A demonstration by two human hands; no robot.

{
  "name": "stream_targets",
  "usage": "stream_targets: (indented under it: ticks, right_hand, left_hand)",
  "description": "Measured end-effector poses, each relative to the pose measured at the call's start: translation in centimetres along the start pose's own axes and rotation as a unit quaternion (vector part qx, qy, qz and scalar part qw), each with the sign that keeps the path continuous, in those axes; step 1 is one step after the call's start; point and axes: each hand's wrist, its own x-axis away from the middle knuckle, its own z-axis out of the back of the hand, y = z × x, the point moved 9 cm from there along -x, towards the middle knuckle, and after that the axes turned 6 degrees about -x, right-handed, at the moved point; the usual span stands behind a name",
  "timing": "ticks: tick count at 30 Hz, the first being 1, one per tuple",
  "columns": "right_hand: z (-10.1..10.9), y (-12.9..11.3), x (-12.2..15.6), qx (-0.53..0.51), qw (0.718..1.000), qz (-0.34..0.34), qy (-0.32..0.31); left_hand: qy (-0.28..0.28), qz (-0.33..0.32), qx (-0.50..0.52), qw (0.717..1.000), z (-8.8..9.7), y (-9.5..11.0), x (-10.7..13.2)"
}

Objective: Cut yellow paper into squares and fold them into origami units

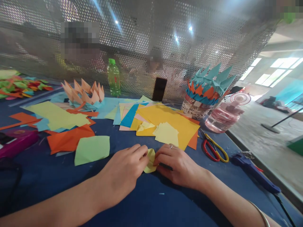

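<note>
While the left hand (132, 161) and right hand (174, 163), fingers nearly closed, pinch opposite sides of the small yellow paper (150, 161) over the desk (146, 205), light, even pressure should keep its fold neat.

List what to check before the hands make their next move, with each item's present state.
1. Left hand in contact with the small yellow paper: ok, fingers on its left side.
2. Right hand in contact with it: ok, fingertips at its right side.
3. Creases sharp: cannot tell, fingers partly cover them.
4. Scissors apart from the hands: ok, lying to the right.
5. Yellow sheets squarely stacked: not ok, overlapping unevenly.
6. Blue corded tool switched off: cannot tell.
</note>
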Motion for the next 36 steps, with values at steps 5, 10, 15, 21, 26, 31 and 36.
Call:
stream_targets:
  ticks: [5,10,15,21,26,31,36]
  right_hand:
    - [0.6,-0.9,0.1,0.076,0.996,0.034,0.032]
    - [0.4,-1.0,0.2,0.131,0.99,0.043,0.026]
    - [-0.1,-0.9,0.0,0.087,0.996,0.031,0.007]
    - [-0.2,-1.1,0.0,0.06,0.998,0.031,-0.004]
    - [-0.4,-1.0,0.0,0.051,0.998,0.029,-0.011]
    - [-0.6,-0.6,0.1,0.018,1.0,0.013,-0.02]
    - [-0.5,-0.4,0.3,-0.016,1.0,-0.005,-0.026]
  left_hand:
    - [0.05,0.006,-0.031,0.998,1.2,0.0,0.1]
    - [0.043,-0.007,-0.011,0.999,0.9,-0.2,-0.1]
    - [-0.003,0.003,-0.003,1.0,-0.1,-0.3,-0.3]
    - [-0.017,-0.003,-0.017,1.0,0.3,0.0,-0.1]
    - [-0.022,-0.005,-0.009,1.0,0.0,0.0,0.2]
    - [-0.021,-0.004,-0.003,1.0,0.1,0.1,0.3]
    - [0.002,-0.018,0.069,0.997,0.4,0.9,0.4]
